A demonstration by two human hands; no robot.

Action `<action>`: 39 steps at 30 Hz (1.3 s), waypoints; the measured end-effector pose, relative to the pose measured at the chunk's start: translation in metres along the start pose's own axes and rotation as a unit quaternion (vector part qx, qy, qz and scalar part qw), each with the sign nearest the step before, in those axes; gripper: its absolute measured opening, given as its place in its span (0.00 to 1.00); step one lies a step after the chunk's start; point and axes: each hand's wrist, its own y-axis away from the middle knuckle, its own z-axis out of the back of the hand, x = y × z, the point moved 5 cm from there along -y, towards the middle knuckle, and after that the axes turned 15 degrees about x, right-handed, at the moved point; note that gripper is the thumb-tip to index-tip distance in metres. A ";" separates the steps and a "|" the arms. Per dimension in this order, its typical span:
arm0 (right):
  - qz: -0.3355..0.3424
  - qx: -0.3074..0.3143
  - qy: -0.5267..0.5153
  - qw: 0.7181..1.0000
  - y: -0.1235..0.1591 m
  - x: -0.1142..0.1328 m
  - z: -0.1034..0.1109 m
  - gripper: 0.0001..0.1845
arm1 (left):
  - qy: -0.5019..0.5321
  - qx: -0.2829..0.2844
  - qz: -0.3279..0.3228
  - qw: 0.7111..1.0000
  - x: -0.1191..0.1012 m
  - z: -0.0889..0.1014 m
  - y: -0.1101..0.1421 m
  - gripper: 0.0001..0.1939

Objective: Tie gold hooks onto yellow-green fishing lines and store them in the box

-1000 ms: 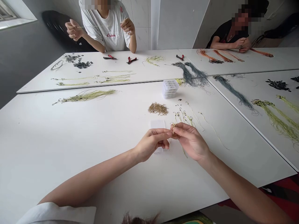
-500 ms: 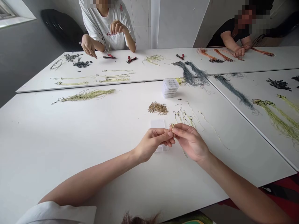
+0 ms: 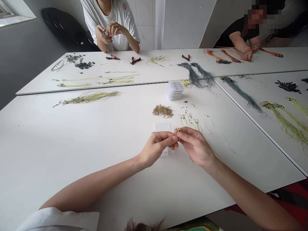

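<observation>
My left hand (image 3: 157, 146) and my right hand (image 3: 195, 145) meet fingertip to fingertip just above the white table (image 3: 72, 144). Both pinch a small hook tied to a thin yellow-green line (image 3: 178, 129); the line trails down under my right palm. A small clear flat box (image 3: 163, 128) lies on the table right behind my left hand. A loose heap of brass hooks (image 3: 163, 111) sits farther back. Several finished hooks with lines (image 3: 190, 120) lie to the right of the heap.
A stack of clear plastic boxes (image 3: 175, 90) stands at the table's far edge. Bundles of green line (image 3: 91, 97), grey line (image 3: 197, 75) and orange line (image 3: 216, 57) lie around. Red-handled pliers (image 3: 135, 60) rest near a person (image 3: 110, 25) opposite; another person (image 3: 243, 38) sits far right.
My hands stay pinched together, shifting only slightly. The person opposite lowered one hand to the table, then raised both hands together at the chest.
</observation>
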 end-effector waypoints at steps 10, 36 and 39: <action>-0.001 -0.017 -0.007 1.000 0.000 0.001 0.006 0.05 | 0.002 0.011 -0.017 1.000 -0.002 0.000 0.000 0.10; 0.041 -0.058 -0.004 0.997 0.004 0.013 0.022 0.04 | -0.040 0.095 0.059 0.993 -0.007 0.004 -0.003 0.11; 0.047 -0.051 -0.016 0.997 0.003 0.017 0.024 0.04 | -0.084 0.127 0.109 0.982 -0.014 0.017 -0.003 0.13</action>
